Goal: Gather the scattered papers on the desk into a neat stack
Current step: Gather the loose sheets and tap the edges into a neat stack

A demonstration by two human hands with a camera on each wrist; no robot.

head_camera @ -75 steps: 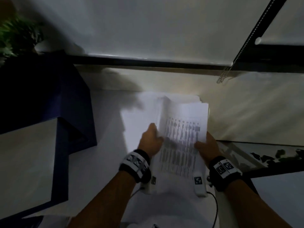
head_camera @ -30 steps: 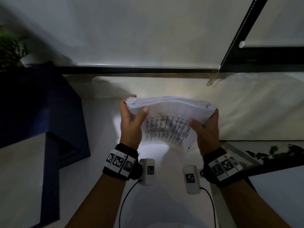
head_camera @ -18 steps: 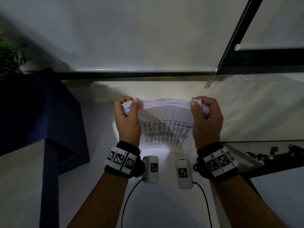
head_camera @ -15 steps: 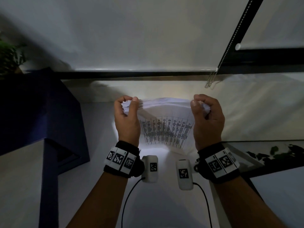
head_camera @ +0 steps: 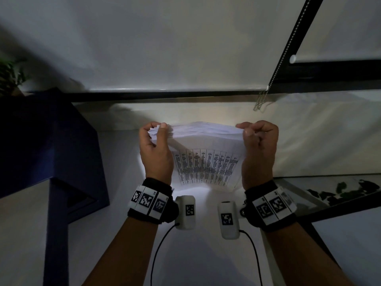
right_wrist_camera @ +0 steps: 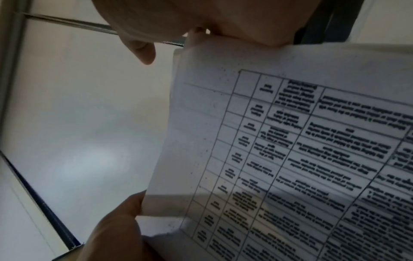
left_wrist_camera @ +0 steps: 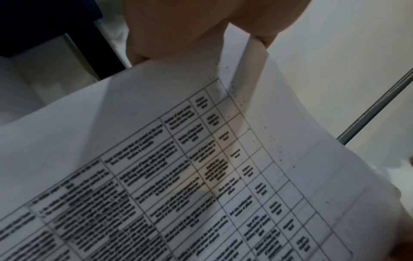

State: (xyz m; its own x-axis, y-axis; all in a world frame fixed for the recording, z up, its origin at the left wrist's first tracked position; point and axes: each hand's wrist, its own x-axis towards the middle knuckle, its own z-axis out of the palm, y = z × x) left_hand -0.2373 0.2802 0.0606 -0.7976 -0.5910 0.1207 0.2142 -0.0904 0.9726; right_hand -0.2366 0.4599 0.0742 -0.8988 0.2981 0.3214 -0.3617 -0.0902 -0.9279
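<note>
A stack of white papers [head_camera: 206,159] stands on edge on the white desk [head_camera: 115,244], its front sheet printed with a table. My left hand [head_camera: 155,139] grips the stack's upper left corner, thumb in front and fingers behind. At the upper right corner my right hand [head_camera: 255,137] holds it the same way. The left wrist view shows the printed sheet [left_wrist_camera: 201,176] filling the picture under my thumb. In the right wrist view the sheet [right_wrist_camera: 290,150] has my thumb at its top edge and my fingers [right_wrist_camera: 120,220] behind its side.
A dark blue box [head_camera: 47,145] stands at the left with a plant [head_camera: 10,73] behind it. A roller blind with a bead chain [head_camera: 266,100] covers the window behind. A glass-topped surface [head_camera: 329,195] adjoins the desk on the right.
The papers went from lying flat on the desk to standing on edge between both hands. Over the last half second my hands barely moved.
</note>
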